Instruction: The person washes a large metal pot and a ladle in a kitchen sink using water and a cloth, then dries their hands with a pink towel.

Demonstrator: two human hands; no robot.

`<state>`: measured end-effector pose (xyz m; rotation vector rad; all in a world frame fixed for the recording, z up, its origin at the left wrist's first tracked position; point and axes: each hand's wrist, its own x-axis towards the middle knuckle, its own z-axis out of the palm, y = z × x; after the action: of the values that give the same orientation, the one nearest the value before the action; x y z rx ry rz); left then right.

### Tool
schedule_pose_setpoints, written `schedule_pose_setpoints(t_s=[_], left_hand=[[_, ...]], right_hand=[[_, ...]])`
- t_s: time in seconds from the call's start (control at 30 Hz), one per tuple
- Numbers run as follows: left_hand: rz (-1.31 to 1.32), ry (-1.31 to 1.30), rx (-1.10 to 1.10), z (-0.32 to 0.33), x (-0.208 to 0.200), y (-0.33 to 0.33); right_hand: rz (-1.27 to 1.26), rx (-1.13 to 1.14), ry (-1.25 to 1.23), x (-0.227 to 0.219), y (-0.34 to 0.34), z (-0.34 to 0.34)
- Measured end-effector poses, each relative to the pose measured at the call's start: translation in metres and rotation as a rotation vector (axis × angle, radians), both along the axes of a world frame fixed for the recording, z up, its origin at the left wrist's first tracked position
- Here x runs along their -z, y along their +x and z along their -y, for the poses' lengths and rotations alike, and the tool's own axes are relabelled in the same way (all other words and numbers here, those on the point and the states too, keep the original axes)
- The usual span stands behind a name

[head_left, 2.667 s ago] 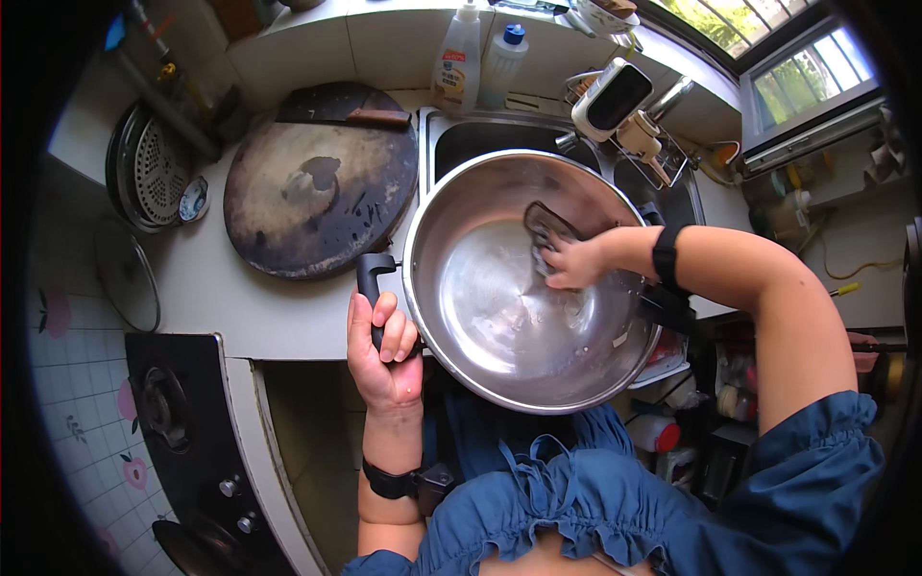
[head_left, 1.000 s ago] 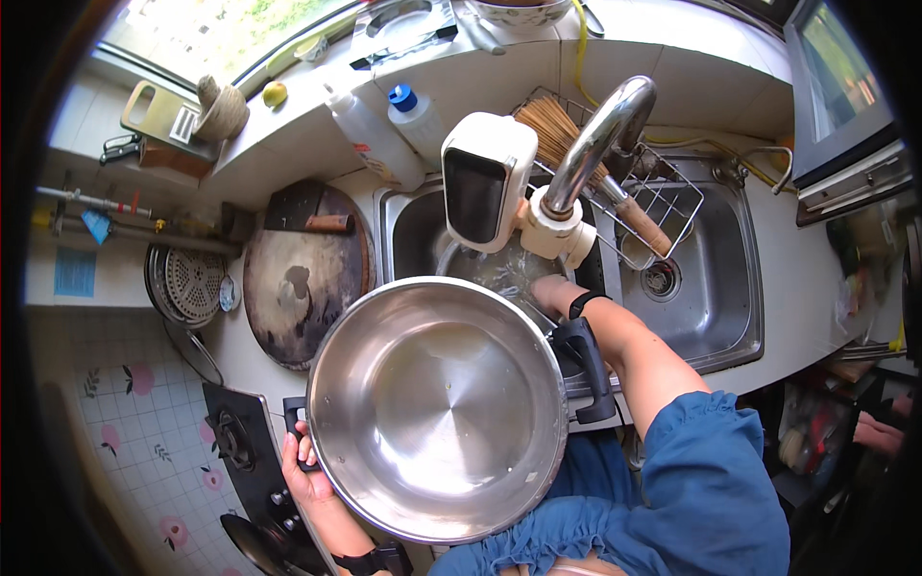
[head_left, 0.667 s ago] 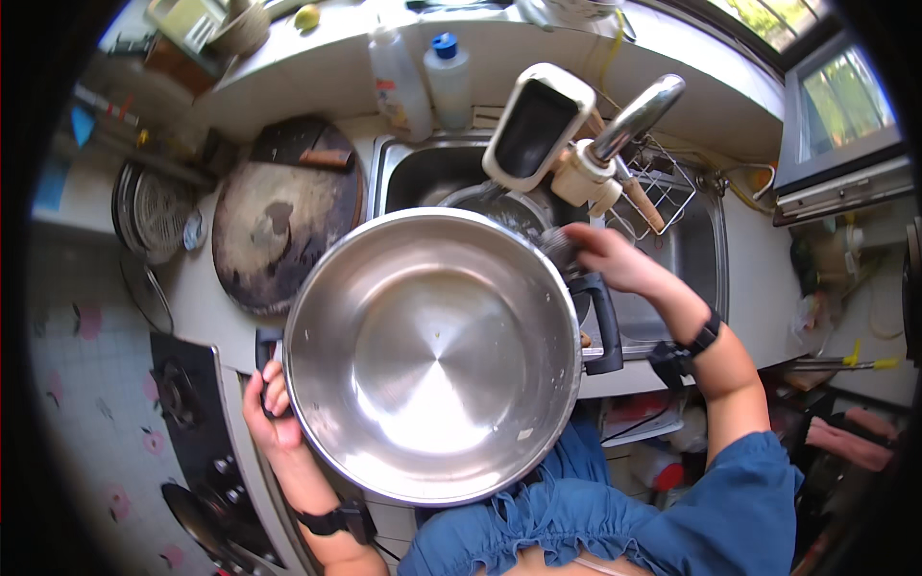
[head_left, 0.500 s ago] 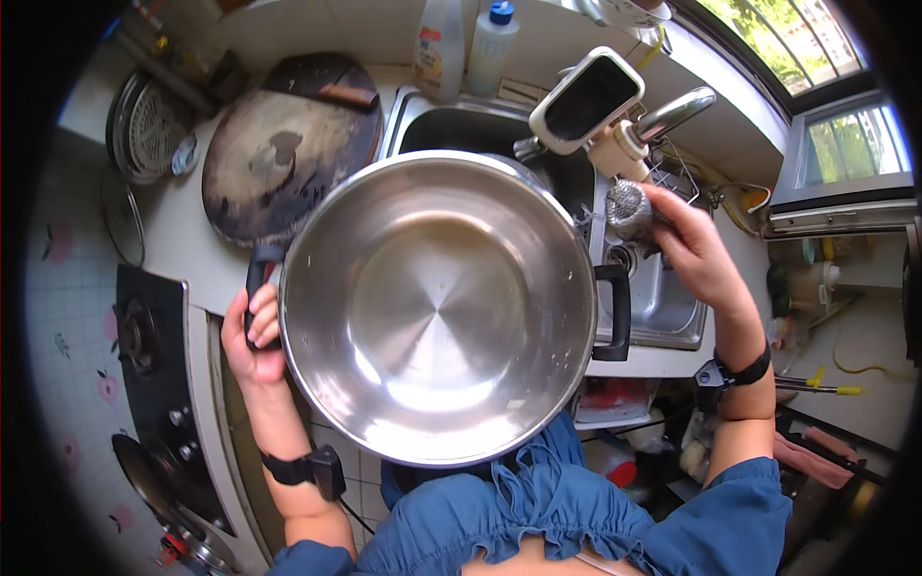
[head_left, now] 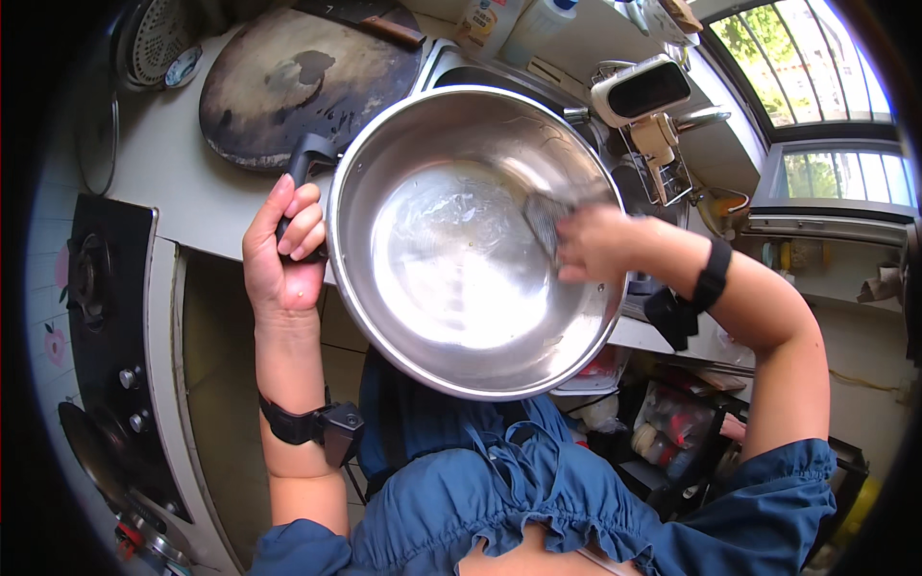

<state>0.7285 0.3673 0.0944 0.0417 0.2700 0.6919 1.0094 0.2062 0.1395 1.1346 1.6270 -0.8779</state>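
A large, shiny stainless steel pot [head_left: 384, 259] is held up in front of me, its open top facing me. My left hand [head_left: 285, 245] is wrapped round its black side handle [head_left: 309, 156]. Inside the pot, by the right wall, my right hand [head_left: 605, 245] grips a grey steel wool scrubber [head_left: 544, 219]; motion smears both. Rippled water [head_left: 461, 206] glints on the bottom. The pot's other handle is hidden behind my right hand and the pot wall.
Behind the pot lies the sink [head_left: 444, 69], beside a faucet [head_left: 701, 118]. A round wooden chopping board [head_left: 279, 86] with a knife [head_left: 392, 31] rests at the back left. Left is a black gas stove [head_left: 106, 288]. Bottles [head_left: 538, 29] stand at the back.
My right hand has brought the scrubber from above the sink's right side into the pot. The pot has shifted up and right in view and turned; water now ripples in it.
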Motion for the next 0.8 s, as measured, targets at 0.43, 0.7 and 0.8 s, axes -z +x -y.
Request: schedule_pose_setpoints(t_s=[0.43, 0.7, 0.8], left_hand=[[-0.078, 0.01, -0.126, 0.004, -0.002, -0.002], [-0.168, 0.14, -0.025, 0.011, -0.012, -0.008], [-0.136, 0.118, -0.067, 0.009, -0.01, -0.012]], right_hand=[[-0.477, 0.845, -0.385, -0.042, -0.088, 0.024], [-0.008, -0.367, 0.692, 0.018, 0.022, -0.034], [0.142, -0.299, 0.517, 0.022, 0.005, -0.018]])
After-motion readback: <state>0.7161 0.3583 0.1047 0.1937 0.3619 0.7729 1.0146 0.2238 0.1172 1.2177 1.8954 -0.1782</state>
